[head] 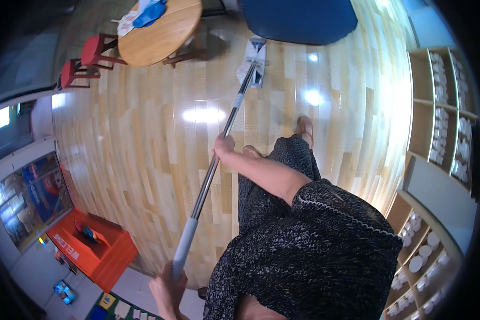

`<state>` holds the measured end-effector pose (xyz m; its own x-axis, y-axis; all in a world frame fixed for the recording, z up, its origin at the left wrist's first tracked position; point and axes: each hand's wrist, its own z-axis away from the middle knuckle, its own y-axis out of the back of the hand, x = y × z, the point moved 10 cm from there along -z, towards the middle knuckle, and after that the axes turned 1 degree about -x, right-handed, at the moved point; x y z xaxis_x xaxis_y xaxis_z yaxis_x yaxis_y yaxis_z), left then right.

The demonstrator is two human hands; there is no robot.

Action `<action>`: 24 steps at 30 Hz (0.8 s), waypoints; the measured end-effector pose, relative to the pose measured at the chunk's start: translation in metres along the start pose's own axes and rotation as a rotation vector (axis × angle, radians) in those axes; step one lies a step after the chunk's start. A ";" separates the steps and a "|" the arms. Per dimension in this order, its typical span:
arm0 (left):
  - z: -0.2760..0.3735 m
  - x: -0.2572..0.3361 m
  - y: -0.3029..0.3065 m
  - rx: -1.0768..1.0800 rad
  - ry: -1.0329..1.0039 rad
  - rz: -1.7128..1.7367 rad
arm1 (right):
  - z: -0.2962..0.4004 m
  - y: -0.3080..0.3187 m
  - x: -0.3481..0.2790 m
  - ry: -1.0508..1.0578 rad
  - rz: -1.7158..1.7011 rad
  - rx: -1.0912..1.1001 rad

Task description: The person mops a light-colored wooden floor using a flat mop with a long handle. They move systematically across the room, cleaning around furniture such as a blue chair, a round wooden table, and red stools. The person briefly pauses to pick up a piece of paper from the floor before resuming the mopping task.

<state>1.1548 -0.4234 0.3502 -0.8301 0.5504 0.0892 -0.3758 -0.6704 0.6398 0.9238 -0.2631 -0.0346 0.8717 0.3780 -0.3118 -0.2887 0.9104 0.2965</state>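
Note:
A flat mop with a long metal handle [205, 186] runs from the bottom left up to its head on the wood-plank floor. My left hand [170, 282] grips the grey sleeve at the handle's near end. Farther along the pole, my right hand [224, 145] is closed around the bare metal. The mop head [254, 64], with a whitish cloth pad, lies on the floor close to the dark blue rounded object. My shoes [305, 125] show beneath a dark speckled garment.
A round wooden table [164, 38] bearing blue and white cloths stands at the upper left beside red stools [94, 50]. The dark blue rounded object [300, 20] is at the top. Shelves of white items [420, 100] line the right; an orange stand [112, 256] is lower left.

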 end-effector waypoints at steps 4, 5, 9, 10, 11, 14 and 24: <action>0.058 -0.053 -0.061 -0.195 0.208 0.432 | 0.024 -0.004 0.039 0.003 0.171 -0.056; 0.064 -0.053 -0.077 -0.291 0.305 0.586 | 0.025 0.002 0.043 0.030 0.198 -0.042; 0.092 -0.025 -0.127 -0.276 0.287 0.836 | 0.030 0.033 0.044 0.069 0.290 0.019; 0.085 -0.024 -0.123 -0.282 0.298 0.890 | 0.023 0.027 0.033 0.094 0.306 -0.008; 0.076 -0.022 -0.114 -0.276 0.302 0.892 | 0.015 0.020 0.020 0.117 0.320 -0.035; 0.024 0.006 -0.087 -0.219 0.288 0.862 | -0.017 0.007 -0.030 0.155 0.255 0.003; 0.037 0.048 -0.084 -0.235 0.459 1.097 | -0.027 0.005 -0.070 0.252 0.585 -0.134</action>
<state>1.1612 -0.3222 0.3292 -0.8048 -0.5630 0.1878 0.5934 -0.7696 0.2357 0.8509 -0.2805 -0.0357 0.4402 0.8309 -0.3402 -0.7489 0.5488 0.3715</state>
